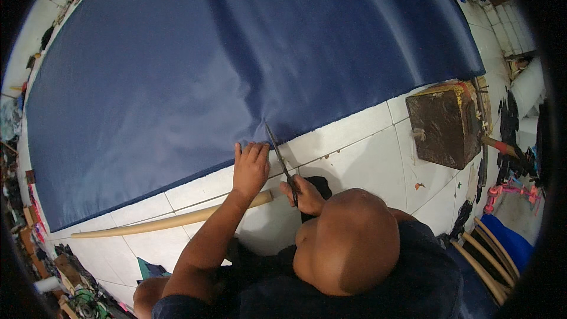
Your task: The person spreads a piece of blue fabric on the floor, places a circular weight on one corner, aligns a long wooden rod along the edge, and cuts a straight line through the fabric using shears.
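Note:
A wide sheet of dark blue, slightly shiny material (147, 77) is spread over the floor. My left hand (251, 165) rests at its near edge, palm down, with the fingers stretched onto the material. Just to the right, my right hand (307, 195) grips a pair of long dark scissors (279, 152). Their blade crosses the edge and points away from me into the sheet. Whether the other blade lies underneath cannot be seen. A fold runs through the sheet from near the blade tip. My bent knee (354, 242) hides most of the right forearm.
White tiles (354, 159) form the floor. A long, pale tapered wooden piece (177, 220) lies near my left forearm. At right stands a dark block (443, 124), beside a red-and-black handled tool (502, 146). Curved wooden strips (487, 263) lie lower right. Clutter lines the left side.

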`<action>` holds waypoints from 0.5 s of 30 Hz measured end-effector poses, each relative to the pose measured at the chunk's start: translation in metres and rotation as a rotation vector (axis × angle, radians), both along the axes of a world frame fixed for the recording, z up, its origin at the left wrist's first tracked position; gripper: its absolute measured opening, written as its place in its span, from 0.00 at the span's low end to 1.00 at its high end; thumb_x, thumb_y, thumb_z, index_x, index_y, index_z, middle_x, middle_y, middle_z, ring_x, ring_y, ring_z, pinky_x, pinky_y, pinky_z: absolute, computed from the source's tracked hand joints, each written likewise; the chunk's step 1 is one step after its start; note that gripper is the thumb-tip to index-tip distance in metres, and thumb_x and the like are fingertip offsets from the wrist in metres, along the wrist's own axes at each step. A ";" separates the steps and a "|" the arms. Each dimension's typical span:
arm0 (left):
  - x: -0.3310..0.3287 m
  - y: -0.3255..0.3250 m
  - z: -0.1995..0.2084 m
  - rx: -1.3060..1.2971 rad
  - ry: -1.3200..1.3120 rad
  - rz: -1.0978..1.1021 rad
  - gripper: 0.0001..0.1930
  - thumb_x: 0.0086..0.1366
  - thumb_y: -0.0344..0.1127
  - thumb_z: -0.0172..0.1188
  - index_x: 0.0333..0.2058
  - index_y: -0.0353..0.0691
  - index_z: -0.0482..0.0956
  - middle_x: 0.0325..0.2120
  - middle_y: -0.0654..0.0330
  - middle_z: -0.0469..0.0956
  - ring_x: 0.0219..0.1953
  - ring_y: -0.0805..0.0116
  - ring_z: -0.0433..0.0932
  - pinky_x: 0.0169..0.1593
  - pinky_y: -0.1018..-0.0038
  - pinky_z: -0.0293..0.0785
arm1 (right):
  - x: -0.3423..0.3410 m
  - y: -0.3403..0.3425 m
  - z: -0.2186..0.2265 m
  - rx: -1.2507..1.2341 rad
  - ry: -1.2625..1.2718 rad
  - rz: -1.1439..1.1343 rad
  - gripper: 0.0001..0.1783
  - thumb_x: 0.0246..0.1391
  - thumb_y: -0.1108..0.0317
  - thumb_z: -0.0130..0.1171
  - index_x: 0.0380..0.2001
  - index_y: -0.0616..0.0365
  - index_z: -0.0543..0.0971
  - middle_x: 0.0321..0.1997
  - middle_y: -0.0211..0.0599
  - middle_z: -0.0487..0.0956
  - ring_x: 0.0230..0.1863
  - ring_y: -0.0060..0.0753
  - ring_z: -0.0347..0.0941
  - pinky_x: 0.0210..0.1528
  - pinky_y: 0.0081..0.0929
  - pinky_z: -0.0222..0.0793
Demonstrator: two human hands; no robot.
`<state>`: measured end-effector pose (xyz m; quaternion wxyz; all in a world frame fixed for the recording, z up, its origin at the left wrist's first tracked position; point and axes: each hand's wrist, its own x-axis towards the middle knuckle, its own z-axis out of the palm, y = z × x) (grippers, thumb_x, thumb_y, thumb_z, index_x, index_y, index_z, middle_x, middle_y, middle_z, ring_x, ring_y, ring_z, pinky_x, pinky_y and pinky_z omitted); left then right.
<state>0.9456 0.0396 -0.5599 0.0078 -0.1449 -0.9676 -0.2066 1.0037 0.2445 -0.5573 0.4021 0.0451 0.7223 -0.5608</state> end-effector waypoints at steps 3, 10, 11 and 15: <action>0.011 -0.007 -0.002 -0.067 -0.053 0.027 0.24 0.57 0.32 0.59 0.54 0.37 0.72 0.51 0.53 0.72 0.59 0.53 0.67 0.65 0.42 0.54 | -0.032 -0.029 -0.009 0.068 0.002 0.037 0.33 0.61 0.38 0.50 0.38 0.64 0.72 0.31 0.56 0.76 0.39 0.55 0.76 0.42 0.46 0.67; 0.006 -0.005 0.005 -0.070 -0.122 -0.026 0.25 0.58 0.32 0.56 0.55 0.36 0.71 0.54 0.51 0.70 0.62 0.51 0.65 0.66 0.43 0.52 | -0.092 -0.049 -0.014 0.064 0.089 -0.074 0.35 0.58 0.34 0.52 0.29 0.63 0.74 0.27 0.51 0.77 0.33 0.50 0.76 0.37 0.43 0.68; 0.006 -0.005 0.004 -0.079 -0.127 -0.028 0.25 0.58 0.32 0.56 0.56 0.36 0.70 0.55 0.51 0.70 0.62 0.51 0.65 0.66 0.42 0.52 | -0.094 -0.050 -0.020 0.077 0.130 -0.074 0.32 0.59 0.37 0.53 0.28 0.61 0.72 0.23 0.43 0.74 0.28 0.41 0.73 0.32 0.37 0.66; 0.009 -0.008 0.003 -0.091 -0.146 -0.032 0.26 0.59 0.33 0.55 0.57 0.35 0.69 0.56 0.49 0.70 0.63 0.50 0.65 0.66 0.42 0.52 | -0.096 -0.055 -0.032 0.042 0.232 -0.102 0.26 0.61 0.43 0.56 0.26 0.57 0.69 0.17 0.28 0.69 0.18 0.23 0.68 0.20 0.25 0.64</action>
